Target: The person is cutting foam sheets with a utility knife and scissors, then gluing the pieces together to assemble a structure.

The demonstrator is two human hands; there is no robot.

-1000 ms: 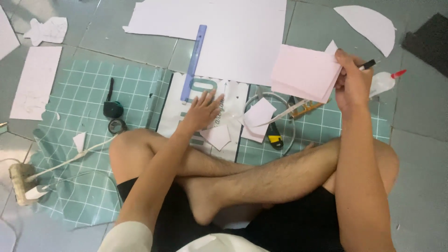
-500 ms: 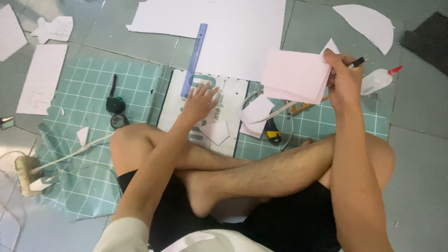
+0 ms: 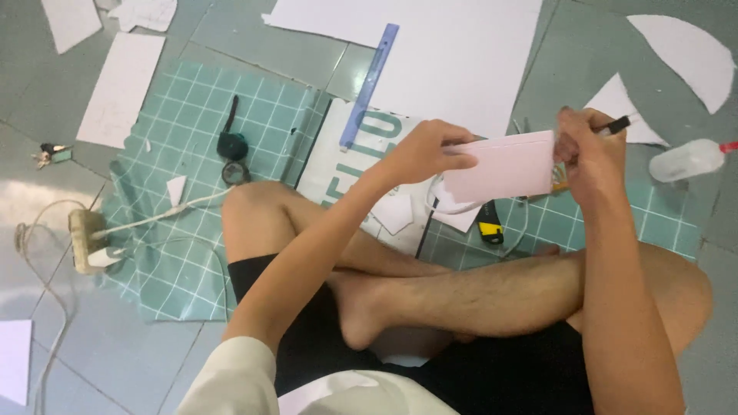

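A: Grey tiled floor (image 3: 461, 46) w/ green cutting mat (image 3: 177, 253) is carrying big white sheet (image 3: 453, 46), blue ruler (image 3: 369, 84), glue bottle (image 3: 686, 160).

B: And the pink card (image 3: 503, 165)?

A: It's hanging above the mat, betw. both hands. Best keeping it level, edges squared.

B: Grips?

A: Left hand (image 3: 423, 150) is pinching its left edge, fingers closed. Right hand (image 3: 592, 154) is clamping the right edge, also holding a black pen (image 3: 615, 125).

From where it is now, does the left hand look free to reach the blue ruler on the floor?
Probably not right away: the left hand is gripping the pale pink card together with the right hand. The blue ruler lies uncovered just beyond it, so the path itself looks clear.
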